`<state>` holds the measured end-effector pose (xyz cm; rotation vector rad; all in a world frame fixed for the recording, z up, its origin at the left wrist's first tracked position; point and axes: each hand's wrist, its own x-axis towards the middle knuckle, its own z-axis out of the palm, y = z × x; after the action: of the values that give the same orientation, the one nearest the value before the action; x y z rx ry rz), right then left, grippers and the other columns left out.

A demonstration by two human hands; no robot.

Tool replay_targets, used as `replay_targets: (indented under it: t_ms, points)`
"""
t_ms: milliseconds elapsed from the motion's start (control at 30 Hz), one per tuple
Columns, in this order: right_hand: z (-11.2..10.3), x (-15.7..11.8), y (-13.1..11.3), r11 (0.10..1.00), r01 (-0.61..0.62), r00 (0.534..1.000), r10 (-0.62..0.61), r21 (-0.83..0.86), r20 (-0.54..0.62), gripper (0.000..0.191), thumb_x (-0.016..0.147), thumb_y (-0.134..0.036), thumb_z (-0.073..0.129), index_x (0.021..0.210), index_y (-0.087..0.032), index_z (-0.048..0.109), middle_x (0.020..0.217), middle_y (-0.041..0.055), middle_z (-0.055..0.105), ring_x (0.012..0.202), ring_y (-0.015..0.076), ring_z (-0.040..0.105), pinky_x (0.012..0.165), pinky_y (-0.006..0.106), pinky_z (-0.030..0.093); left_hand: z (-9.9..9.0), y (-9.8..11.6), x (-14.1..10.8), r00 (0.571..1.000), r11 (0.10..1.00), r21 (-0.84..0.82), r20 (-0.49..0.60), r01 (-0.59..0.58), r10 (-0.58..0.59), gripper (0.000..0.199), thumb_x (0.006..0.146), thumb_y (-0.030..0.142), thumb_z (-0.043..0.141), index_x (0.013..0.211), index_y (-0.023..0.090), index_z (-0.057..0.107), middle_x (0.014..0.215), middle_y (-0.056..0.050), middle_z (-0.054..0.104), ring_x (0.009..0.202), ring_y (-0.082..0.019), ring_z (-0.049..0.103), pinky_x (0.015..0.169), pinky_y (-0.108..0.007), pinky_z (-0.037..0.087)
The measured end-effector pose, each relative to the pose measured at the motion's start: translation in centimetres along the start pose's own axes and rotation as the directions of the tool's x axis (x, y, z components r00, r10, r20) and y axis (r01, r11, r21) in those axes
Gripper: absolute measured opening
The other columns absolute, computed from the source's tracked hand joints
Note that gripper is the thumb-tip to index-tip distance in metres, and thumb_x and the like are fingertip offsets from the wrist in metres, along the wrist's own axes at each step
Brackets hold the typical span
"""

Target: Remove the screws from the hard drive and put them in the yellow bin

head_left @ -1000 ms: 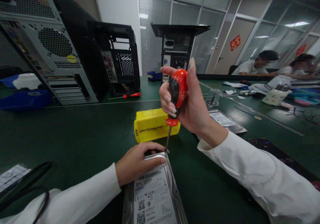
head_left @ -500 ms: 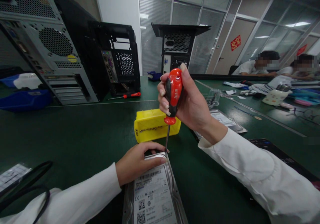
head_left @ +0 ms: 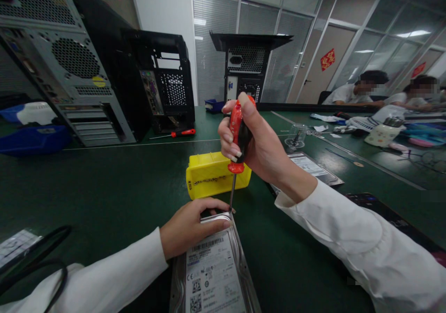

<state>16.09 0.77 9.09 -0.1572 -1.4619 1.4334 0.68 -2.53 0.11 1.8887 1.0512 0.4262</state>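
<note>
My right hand is wrapped round the red and black handle of a screwdriver, which stands nearly upright. Its shaft runs down to the far right corner of a silver hard drive with a white label. The exact spot under the tip is too small to make out. My left hand grips the far end of the drive, thumb on top and fingers over the far edge, close beside the tip. Just beyond the hands lies a yellow bin with small screws in it.
Computer cases stand at the left and back. Another red screwdriver lies by them. On the right are a second hard drive, a clear cup and a dark board. Black cable curls at the lower left. People sit far right.
The screwdriver handle has turned in my right hand, and the fingers and thumb have shifted round it. My left hand and the drive hold their place.
</note>
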Motion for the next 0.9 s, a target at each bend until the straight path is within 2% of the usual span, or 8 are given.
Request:
replay_targets:
  t_ms: [133, 200, 333, 500, 567, 667, 833, 900]
  points:
    - [0.47, -0.11, -0.45, 0.998, -0.027, 0.999, 0.028, -0.049, 0.024, 0.045, 0.093, -0.053, 0.023, 0.105, -0.018, 0.049, 0.062, -0.0036, 0.043, 0.047, 0.0052, 0.040, 0.049, 0.019, 0.035, -0.05, 0.20, -0.11, 1.000, 1.000, 0.010, -0.006, 0.014, -0.014, 0.035, 0.080, 0.039, 0.062, 0.110, 0.020, 0.065, 0.112, -0.003, 0.066, 0.102, -0.023, 0.058, 0.087, -0.031, 0.043]
    - [0.62, -0.14, -0.54, 0.997, -0.043, 0.999, 0.045, -0.068, 0.026, 0.048, 0.093, -0.054, 0.020, 0.101, -0.018, 0.050, 0.064, -0.0027, 0.044, 0.049, 0.0054, 0.042, 0.051, 0.020, 0.037, -0.06, 0.20, -0.18, 1.000, 1.000, 0.016, -0.010, 0.018, -0.018, 0.035, 0.080, 0.039, 0.062, 0.110, 0.021, 0.065, 0.112, -0.003, 0.066, 0.102, -0.023, 0.058, 0.088, -0.031, 0.043]
    - [0.56, -0.14, -0.47, 0.994, -0.061, 0.998, 0.060, -0.088, -0.015, 0.039, 0.093, -0.050, 0.026, 0.089, -0.019, 0.049, 0.070, -0.0024, 0.045, 0.051, 0.0054, 0.045, 0.051, 0.019, 0.041, -0.07, 0.15, -0.25, 1.000, 1.000, 0.022, -0.005, 0.022, -0.022, 0.036, 0.080, 0.040, 0.062, 0.111, 0.022, 0.065, 0.115, -0.002, 0.065, 0.105, -0.023, 0.057, 0.090, -0.032, 0.042]
    - [-0.08, -0.17, -0.45, 0.991, -0.015, 0.998, 0.007, -0.131, -0.064, 0.022, 0.089, -0.040, 0.044, 0.084, -0.018, 0.047, 0.071, -0.0025, 0.051, 0.053, 0.0070, 0.052, 0.050, 0.020, 0.047, -0.09, 0.26, -0.18, 0.999, 0.999, 0.018, 0.002, 0.037, -0.037, 0.037, 0.080, 0.041, 0.062, 0.112, 0.022, 0.064, 0.115, -0.002, 0.065, 0.104, -0.023, 0.057, 0.090, -0.033, 0.042]
    - [-0.19, -0.20, -0.52, 0.985, -0.002, 0.998, -0.009, -0.171, -0.063, 0.020, 0.088, -0.037, 0.047, 0.082, -0.018, 0.047, 0.070, -0.0020, 0.055, 0.052, 0.0073, 0.054, 0.050, 0.020, 0.048, -0.08, 0.29, -0.17, 0.999, 0.999, 0.018, 0.003, 0.032, -0.033, 0.037, 0.080, 0.041, 0.061, 0.112, 0.022, 0.064, 0.114, -0.002, 0.065, 0.104, -0.023, 0.057, 0.090, -0.032, 0.042]
    - [0.02, -0.32, -0.72, 0.986, 0.033, 0.998, -0.042, -0.161, -0.052, 0.017, 0.088, -0.035, 0.048, 0.083, -0.019, 0.045, 0.081, -0.0005, 0.061, 0.052, 0.0067, 0.055, 0.051, 0.021, 0.048, -0.07, 0.24, -0.19, 1.000, 0.999, 0.029, -0.001, 0.016, -0.016, 0.036, 0.080, 0.040, 0.061, 0.112, 0.022, 0.065, 0.114, -0.002, 0.065, 0.105, -0.023, 0.057, 0.090, -0.032, 0.042]
    - [0.54, -0.51, -0.87, 0.992, 0.023, 0.999, -0.018, -0.123, 0.038, 0.014, 0.089, -0.032, 0.047, 0.085, -0.019, 0.042, 0.092, 0.0010, 0.065, 0.058, 0.0063, 0.057, 0.056, 0.020, 0.050, -0.04, 0.02, -0.13, 1.000, 1.000, 0.015, -0.004, 0.007, -0.007, 0.037, 0.080, 0.040, 0.062, 0.111, 0.021, 0.065, 0.113, -0.003, 0.066, 0.102, -0.023, 0.058, 0.088, -0.030, 0.043]
    - [0.55, -0.46, -0.61, 0.993, 0.052, 0.998, -0.050, -0.108, 0.029, 0.017, 0.088, -0.032, 0.050, 0.083, -0.019, 0.040, 0.085, -0.0004, 0.064, 0.055, 0.0057, 0.055, 0.053, 0.019, 0.048, -0.02, -0.08, -0.10, 1.000, 1.000, 0.014, -0.009, 0.004, -0.004, 0.037, 0.080, 0.040, 0.062, 0.111, 0.021, 0.065, 0.112, -0.003, 0.066, 0.101, -0.023, 0.059, 0.088, -0.030, 0.043]
